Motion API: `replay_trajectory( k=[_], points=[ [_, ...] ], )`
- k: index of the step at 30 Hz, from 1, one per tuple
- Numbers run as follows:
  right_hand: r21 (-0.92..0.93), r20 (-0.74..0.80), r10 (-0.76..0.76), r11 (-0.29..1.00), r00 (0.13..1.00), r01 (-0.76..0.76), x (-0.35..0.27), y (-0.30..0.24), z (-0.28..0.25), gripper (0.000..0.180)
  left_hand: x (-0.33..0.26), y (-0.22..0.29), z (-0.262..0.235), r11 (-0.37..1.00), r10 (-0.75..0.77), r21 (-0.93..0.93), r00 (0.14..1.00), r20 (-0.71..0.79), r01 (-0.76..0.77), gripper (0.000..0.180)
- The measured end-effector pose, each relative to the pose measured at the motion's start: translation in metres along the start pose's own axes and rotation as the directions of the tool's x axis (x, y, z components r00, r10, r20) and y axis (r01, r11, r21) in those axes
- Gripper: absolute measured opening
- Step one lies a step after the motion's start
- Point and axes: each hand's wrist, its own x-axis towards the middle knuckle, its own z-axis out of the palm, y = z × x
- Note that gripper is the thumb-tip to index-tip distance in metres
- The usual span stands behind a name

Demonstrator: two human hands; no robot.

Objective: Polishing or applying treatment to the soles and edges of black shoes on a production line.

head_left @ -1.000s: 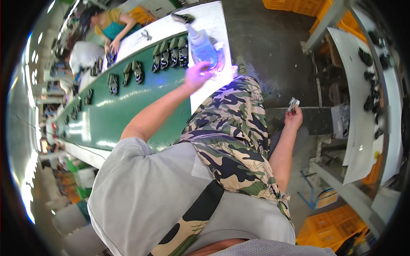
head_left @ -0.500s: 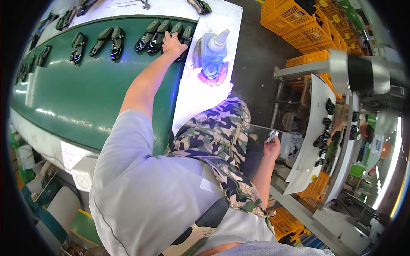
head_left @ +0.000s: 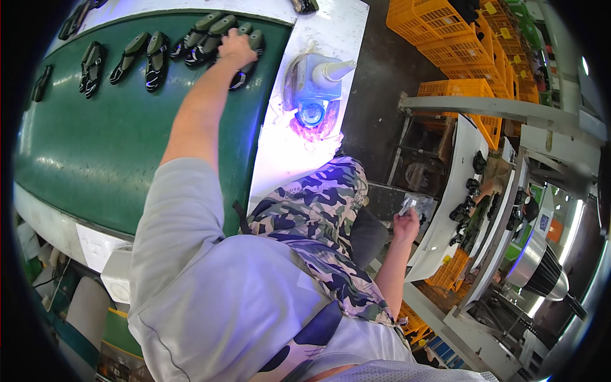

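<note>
Left of the blue bottle (head_left: 321, 79), on the green surface (head_left: 127, 140), lies a covered shoe (head_left: 238, 80), glossy black, its rounded toe catching white and bluish light. An olive-grey form (head_left: 256, 39) rises at the heel end of this cluster, matt against the shine. The person's left hand (head_left: 235, 49) is over the cluster, fingers bent down among the heels; the toe of the covered shoe shows between the forearm and the blue bottle. Whether those fingers grip anything I cannot tell, since the back of the hand hides them.

Just beyond the left hand, farther left of the blue bottle, two neighbouring shoes (head_left: 202, 52) lie close together, equally dark and shiny, with olive-grey forms filling their openings. Farther left again from the bottle come a pair of shoes (head_left: 156, 62) and more of the same kind, toes mostly toward the wearer.

Right of the blue bottle and nearer the wearer, the right hand (head_left: 406, 224) is raised well apart from the shoes, fingertips pinched on a small silvery piece (head_left: 408, 204) whose exact shape is too small to make out. The blue bottle itself, with a pale conical nozzle, stands on the brightly lit white counter (head_left: 273, 159).
</note>
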Motion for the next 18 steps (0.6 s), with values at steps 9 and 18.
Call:
replay_trajectory(
  k=[9,18],
  points=[
    [0.052,0.037,0.015,0.999,0.999,-0.017,-0.005,-0.010,0.028,0.012,-0.014,-0.141,-0.013,0.830,0.545,0.110,0.837,0.050,-0.547,0.045],
    [0.006,0.330,0.013,1.000,0.944,-0.016,0.022,0.011,0.136,0.013,-0.238,-0.213,-0.018,-0.022,0.751,0.014,-0.007,0.660,-1.000,0.039]
  ],
)
